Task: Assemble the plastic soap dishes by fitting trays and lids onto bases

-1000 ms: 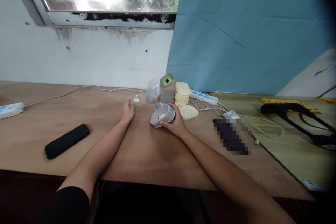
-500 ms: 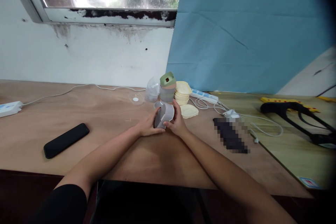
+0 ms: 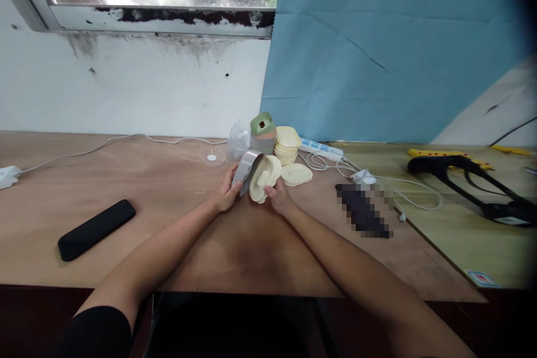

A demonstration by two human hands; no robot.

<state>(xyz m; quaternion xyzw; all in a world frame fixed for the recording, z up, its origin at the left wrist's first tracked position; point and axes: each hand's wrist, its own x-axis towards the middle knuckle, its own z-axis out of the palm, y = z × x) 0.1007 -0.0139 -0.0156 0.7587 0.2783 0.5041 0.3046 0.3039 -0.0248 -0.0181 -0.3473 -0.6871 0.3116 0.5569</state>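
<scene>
My left hand [image 3: 229, 190] is closed on a grey curved band [image 3: 244, 170], thin-walled with a dark inner side. In my right hand [image 3: 279, 196] is a cream moulded tray [image 3: 264, 178], tilted with its hollow face toward me and gripped by its lower right edge. The band and the tray are very close together; whether they touch I cannot tell. Just behind them stand a grey container topped by a green band [image 3: 262, 124], a stack of cream trays [image 3: 287, 142] and clear plastic cups [image 3: 239, 140]. Another cream piece [image 3: 296, 173] lies flat beside the stack.
A black phone-like slab [image 3: 96, 229] lies on the left of the table. White power strips [image 3: 321, 149] and loose cables run along the back. A clear disc [image 3: 212, 156] lies near the cups. To the right are a pixelated dark object [image 3: 363, 212] and a black frame [image 3: 470, 179].
Both hands were around the grey band. Now the left holds it farther left, and the cream tray shows apart from it in the right hand. The view has shifted slightly.
</scene>
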